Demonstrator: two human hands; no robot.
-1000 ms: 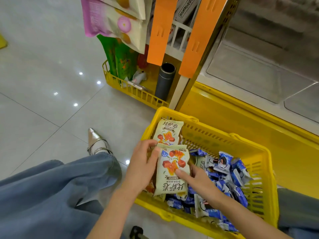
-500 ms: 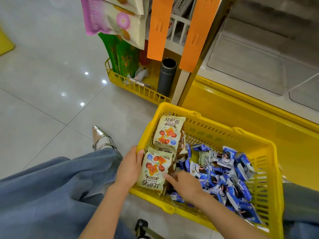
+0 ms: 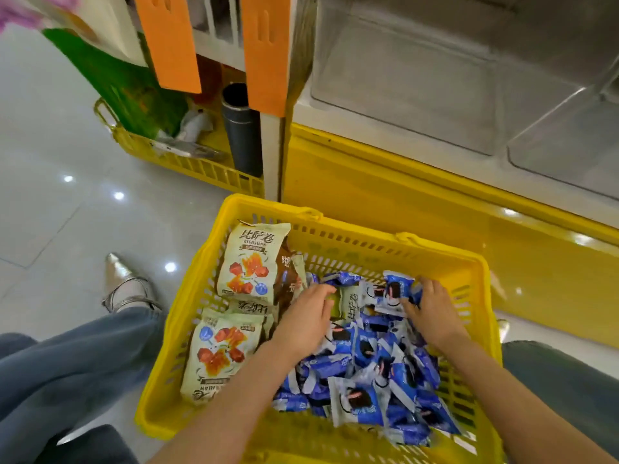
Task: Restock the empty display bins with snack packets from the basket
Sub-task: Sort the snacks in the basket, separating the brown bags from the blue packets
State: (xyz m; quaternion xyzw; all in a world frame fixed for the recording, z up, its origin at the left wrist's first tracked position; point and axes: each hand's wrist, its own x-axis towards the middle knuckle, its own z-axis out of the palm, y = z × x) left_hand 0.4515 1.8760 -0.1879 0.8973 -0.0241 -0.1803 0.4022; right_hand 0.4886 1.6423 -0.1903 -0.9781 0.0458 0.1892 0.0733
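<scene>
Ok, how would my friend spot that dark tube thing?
Find the big yellow basket, then the low yellow tray on the floor beyond it. The dark grey tube stands upright at the tray's right end, the only plain round thing there.

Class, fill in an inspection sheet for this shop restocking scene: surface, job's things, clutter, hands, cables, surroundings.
Surface: glossy tiled floor; yellow basket stands on it.
Job's things: cream packets at the basket's left; blue packets heaped at its right; clear display bins above, empty.
Clutter: dark cylinder and green bags in a low yellow tray.
Hands: left hand curled among blue packets, grip unclear; right hand grips blue packets near the far wall.
Cables: nothing seen.
Surroundings: orange tags on the rack; yellow cabinet base; jeans, silver shoe.
</scene>
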